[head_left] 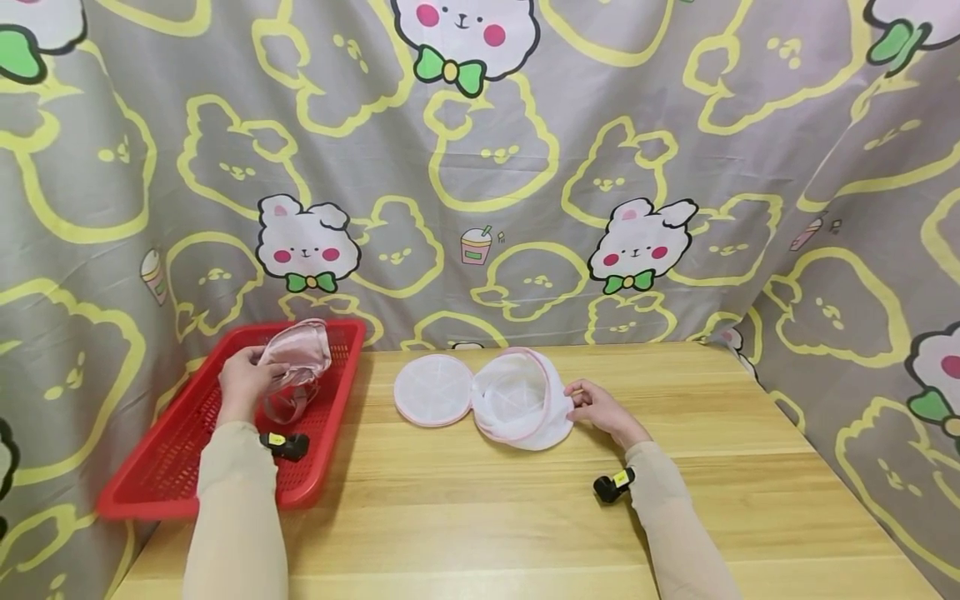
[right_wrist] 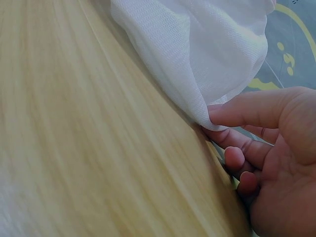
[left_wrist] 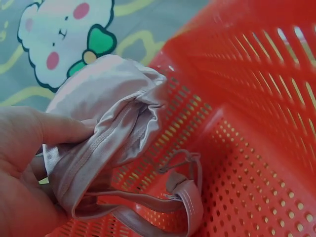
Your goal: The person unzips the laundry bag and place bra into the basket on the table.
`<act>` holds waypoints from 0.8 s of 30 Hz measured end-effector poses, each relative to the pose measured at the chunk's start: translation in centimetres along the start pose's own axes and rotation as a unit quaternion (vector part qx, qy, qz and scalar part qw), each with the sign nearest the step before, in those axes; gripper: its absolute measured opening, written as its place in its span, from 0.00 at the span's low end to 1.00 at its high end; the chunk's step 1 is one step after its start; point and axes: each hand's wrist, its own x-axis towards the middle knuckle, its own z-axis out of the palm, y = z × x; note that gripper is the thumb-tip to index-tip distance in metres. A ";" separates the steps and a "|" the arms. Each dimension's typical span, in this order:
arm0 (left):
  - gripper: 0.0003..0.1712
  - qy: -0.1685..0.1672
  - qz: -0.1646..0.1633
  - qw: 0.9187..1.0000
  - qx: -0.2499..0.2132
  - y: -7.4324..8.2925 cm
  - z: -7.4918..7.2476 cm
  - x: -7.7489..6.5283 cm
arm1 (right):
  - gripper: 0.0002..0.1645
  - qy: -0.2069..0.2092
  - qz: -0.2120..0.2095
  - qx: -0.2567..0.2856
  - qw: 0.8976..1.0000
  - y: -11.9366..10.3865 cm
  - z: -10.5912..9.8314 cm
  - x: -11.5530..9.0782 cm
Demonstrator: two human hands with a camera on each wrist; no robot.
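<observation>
My left hand [head_left: 243,383] grips a pink satin bra [head_left: 300,354] over the red basket. In the left wrist view the bra [left_wrist: 106,108] is bunched between thumb and fingers, and its strap [left_wrist: 190,207] dangles inside the basket. On the table a white mesh laundry bag [head_left: 558,417] with pink trim stands with its mouth open. Its round flap [head_left: 433,390] lies flat to the left. My right hand [head_left: 603,412] pinches the bag's right side. In the right wrist view thumb and forefinger hold a fold of the white mesh [right_wrist: 197,64] close to the tabletop.
The red perforated basket [head_left: 330,433] stands at the left of the wooden table [head_left: 450,517]. A grey patterned curtain [head_left: 420,167] hangs behind and at both sides. Each wrist carries a small black camera [head_left: 288,446].
</observation>
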 end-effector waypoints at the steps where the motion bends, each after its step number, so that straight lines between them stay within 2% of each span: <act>1: 0.31 -0.003 -0.003 1.000 -0.002 -0.1 0.1 0.0 | 0.23 0.000 -0.004 -0.004 1.000 0.4 -0.1 0.2; 8: 0.31 -0.019 -0.025 0.999 -0.021 -0.8 0.5 0.2 | 0.23 0.008 0.006 -0.001 1.000 0.8 0.0 0.2; 14: 0.30 -0.021 -0.033 0.999 -0.010 -1.3 0.7 0.5 | 0.23 0.008 0.013 -0.004 1.000 0.8 0.0 0.3; 24: 0.31 -0.043 -0.058 0.997 -0.014 -2.2 0.9 0.7 | 0.24 0.009 0.011 -0.006 1.000 0.8 0.0 0.4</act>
